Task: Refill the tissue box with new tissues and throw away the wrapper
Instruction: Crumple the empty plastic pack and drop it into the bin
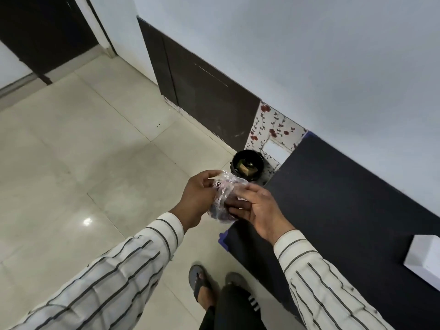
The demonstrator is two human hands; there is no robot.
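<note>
In the head view, a clear plastic wrapper [223,198] was held up in the air between both hands, above the pale tiled floor [83,151]. The left hand [198,198] was closed on the wrapper's left side, with the thumb pressed on the top edge near a small round mark. The right hand [259,207] was closed on the wrapper's right side, with the fingers [238,206] tucked under it and the thumb laid over the top. The two hands were close together, with only the scrunched wrapper between them. A small black bin [247,166] was seen on the floor just past the hands, beside the dark table [345,198], and some scraps were already lying in it. A white box [426,256] was seen on the table, well apart from the hands; it was likely the tissue box, but whether it had been filled could not be told. The wrapper looked thin, soft and very light, and a bit slippery. It was judged that it would not break, but it could float or slide away if dropped loose. It would best be squeezed into a tight ball and held in one fist over the bin's mouth.
</note>
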